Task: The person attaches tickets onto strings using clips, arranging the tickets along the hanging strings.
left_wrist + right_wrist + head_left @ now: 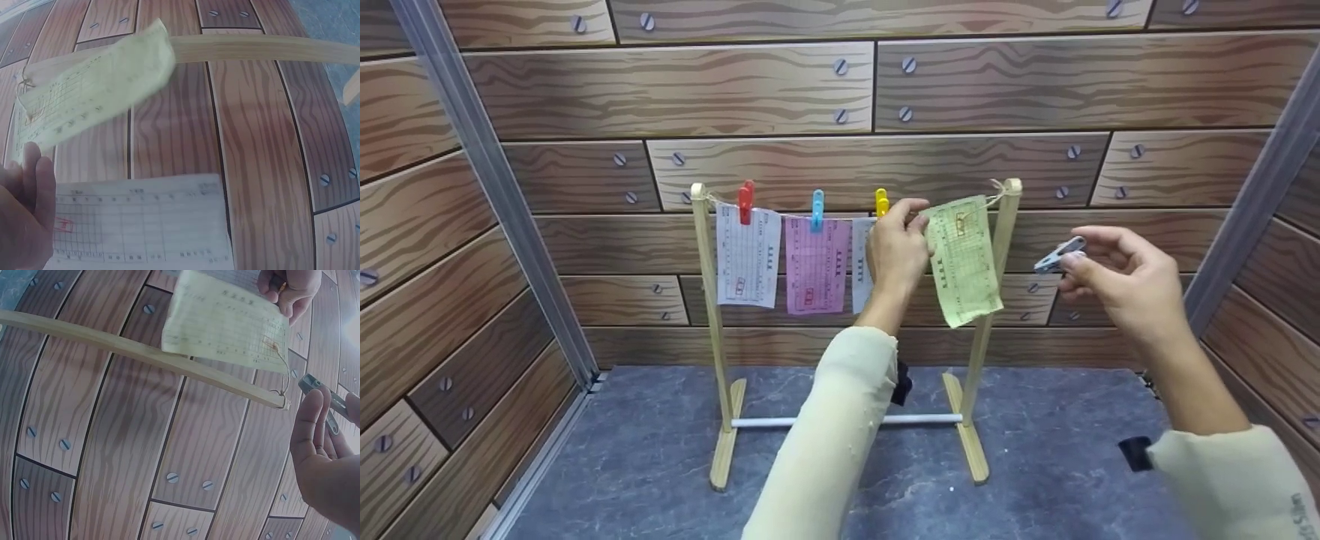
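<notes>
A yellow-green printed slip point(966, 262) hangs tilted near the right post. My left hand point(900, 247) pinches its upper left corner by the string. Off to the right, my right hand point(1132, 285) holds a grey clothespin point(1059, 255) between thumb and fingers, apart from the slip. In the right wrist view the clothespin point(332, 402) lies between the fingertips, and the string crosses the slip point(225, 329). A white slip point(140, 219) hangs below the left hand point(25, 208) in the left wrist view; in the head view that hand partly covers it and its yellow clothespin point(882, 199).
The string runs between two wooden posts point(712, 300) joined low down by a white rod point(922, 418). Further left hang a white slip point(748, 262) under a red clothespin point(745, 202) and a pink slip point(816, 270) under a blue one. A wood-patterned wall stands close behind.
</notes>
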A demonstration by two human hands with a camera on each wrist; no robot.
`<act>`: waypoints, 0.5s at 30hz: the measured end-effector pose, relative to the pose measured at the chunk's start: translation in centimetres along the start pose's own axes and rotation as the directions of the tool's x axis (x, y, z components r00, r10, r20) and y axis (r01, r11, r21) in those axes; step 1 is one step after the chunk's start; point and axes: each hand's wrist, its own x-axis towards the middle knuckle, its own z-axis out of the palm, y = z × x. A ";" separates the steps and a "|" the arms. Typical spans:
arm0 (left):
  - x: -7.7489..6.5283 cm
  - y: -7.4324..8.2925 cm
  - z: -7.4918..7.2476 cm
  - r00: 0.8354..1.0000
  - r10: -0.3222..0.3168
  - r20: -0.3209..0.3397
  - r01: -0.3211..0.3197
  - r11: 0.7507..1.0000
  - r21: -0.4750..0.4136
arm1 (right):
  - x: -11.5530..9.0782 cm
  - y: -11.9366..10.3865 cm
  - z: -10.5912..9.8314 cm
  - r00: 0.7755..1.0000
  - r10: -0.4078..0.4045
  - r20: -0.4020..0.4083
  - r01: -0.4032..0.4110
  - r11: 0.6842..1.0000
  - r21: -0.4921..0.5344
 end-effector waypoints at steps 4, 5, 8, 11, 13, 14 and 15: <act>0.0 0.1 0.3 1.000 -0.022 0.004 0.021 1.000 0.007 | 0.0 0.0 -0.3 1.000 -0.006 -0.003 0.006 1.000 0.017; 0.0 0.1 0.4 0.999 -0.040 0.013 0.040 0.999 0.018 | 0.0 0.0 -0.3 1.000 -0.009 -0.002 0.009 1.000 0.019; 0.0 0.2 0.5 0.996 -0.084 0.027 0.082 0.995 0.055 | 0.1 -0.2 -0.2 1.000 -0.018 -0.001 0.018 1.000 0.021; 0.0 0.2 0.5 0.996 -0.089 0.023 0.087 0.993 0.079 | 0.3 -0.5 0.1 1.000 -0.024 0.005 0.023 1.000 0.018; 0.1 0.1 0.4 0.997 -0.078 0.013 0.076 0.995 0.069 | 0.5 -0.8 0.4 1.000 -0.018 0.012 0.018 1.000 0.015; 0.1 0.1 0.4 0.997 -0.074 0.010 0.073 0.996 0.058 | 0.7 -0.9 0.5 1.000 -0.019 0.016 0.019 1.000 0.008; 0.1 0.1 0.4 0.998 -0.069 0.008 0.069 0.997 0.044 | 0.8 -1.1 0.7 1.000 -0.018 0.018 0.018 1.000 0.001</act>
